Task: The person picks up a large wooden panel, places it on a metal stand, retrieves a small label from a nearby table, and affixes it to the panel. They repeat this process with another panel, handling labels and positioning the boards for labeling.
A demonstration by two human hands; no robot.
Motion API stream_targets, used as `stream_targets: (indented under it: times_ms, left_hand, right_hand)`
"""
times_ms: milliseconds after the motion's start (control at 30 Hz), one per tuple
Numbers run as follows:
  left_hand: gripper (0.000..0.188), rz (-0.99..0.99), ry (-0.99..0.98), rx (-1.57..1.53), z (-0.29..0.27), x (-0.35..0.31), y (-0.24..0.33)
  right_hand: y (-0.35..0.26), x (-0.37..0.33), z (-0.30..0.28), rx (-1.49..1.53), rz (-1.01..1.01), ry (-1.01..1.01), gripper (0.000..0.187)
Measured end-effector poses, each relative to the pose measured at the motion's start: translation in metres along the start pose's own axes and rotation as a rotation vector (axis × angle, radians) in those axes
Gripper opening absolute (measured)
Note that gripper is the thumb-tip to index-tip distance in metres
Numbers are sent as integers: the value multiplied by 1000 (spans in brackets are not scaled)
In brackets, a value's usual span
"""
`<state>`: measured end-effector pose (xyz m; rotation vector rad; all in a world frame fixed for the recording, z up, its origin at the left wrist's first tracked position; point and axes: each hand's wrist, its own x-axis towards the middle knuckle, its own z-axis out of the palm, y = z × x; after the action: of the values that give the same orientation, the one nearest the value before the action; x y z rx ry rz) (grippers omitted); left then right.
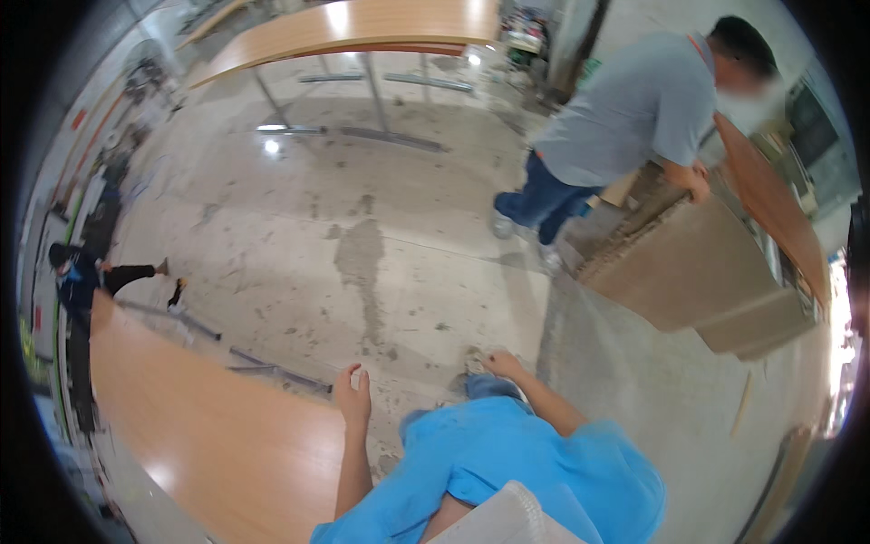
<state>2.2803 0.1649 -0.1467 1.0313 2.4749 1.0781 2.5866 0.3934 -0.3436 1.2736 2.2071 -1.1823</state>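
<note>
My left hand is raised beside the near corner of a wood-topped table, apart from it. Its fingers are upright and parted, with nothing between them. In front of my body, on the right, my right hand hangs with its fingers curled in. Nothing shows in it. Just beyond that hand a shoe shows on the stained floor.
A long wood-topped table on metal legs stands at the back. On the right a person in a grey shirt bends over, hands on stacked brown boards. Another person in dark clothes is at the far left.
</note>
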Motion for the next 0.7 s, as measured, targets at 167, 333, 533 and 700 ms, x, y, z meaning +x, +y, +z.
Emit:
stream_targets:
  times_ms: [167, 333, 533, 700]
  left_hand:
    - [36, -116, -477, -207, 66, 83, 50]
    - [46, 0, -806, -20, 108, 168, 78]
    - [44, 197, -870, 36, 152, 306, 89]
    - [43, 240, -824, -116, 169, 429, 124]
  right_hand:
    - [-3, 64, -122, 423, 106, 230, 45]
    - [-42, 130, -190, 699, 17, 309, 37]
    - [-79, 205, -241, 686, 36, 316, 33]
    - [-104, 274, -336, 277, 0, 483, 35]
